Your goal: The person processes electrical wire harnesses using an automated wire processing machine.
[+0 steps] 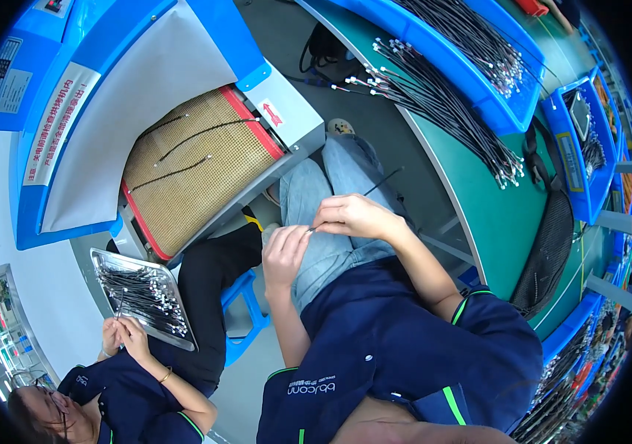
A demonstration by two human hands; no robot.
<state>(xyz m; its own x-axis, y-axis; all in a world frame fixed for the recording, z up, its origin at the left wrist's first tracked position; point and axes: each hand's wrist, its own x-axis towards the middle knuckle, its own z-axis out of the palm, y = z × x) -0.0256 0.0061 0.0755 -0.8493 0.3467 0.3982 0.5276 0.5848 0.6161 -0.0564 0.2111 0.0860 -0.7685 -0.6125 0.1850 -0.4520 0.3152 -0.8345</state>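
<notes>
Over my lap, my left hand (285, 253) and my right hand (359, 216) meet fingertip to fingertip, both closed on a thin black cable (384, 181). One end of it sits pinched between the fingers of both hands, mostly covered. The other end sticks out beyond my right hand, pointing away and to the right. Ahead on the left, several short black cables (205, 137) with small end connectors lie spaced apart on the tan mesh belt (194, 192) of a blue and white machine (146, 66).
At lower left, a co-worker's hands (127, 337) hold a cable beside a metal tray (188, 325) of cables. To my right, a green table (489, 214) carries a cable bundle (449, 111), a blue bin (512, 111) of cables and a black strap-like item (545, 255). A blue stool (245, 314) stands between us.
</notes>
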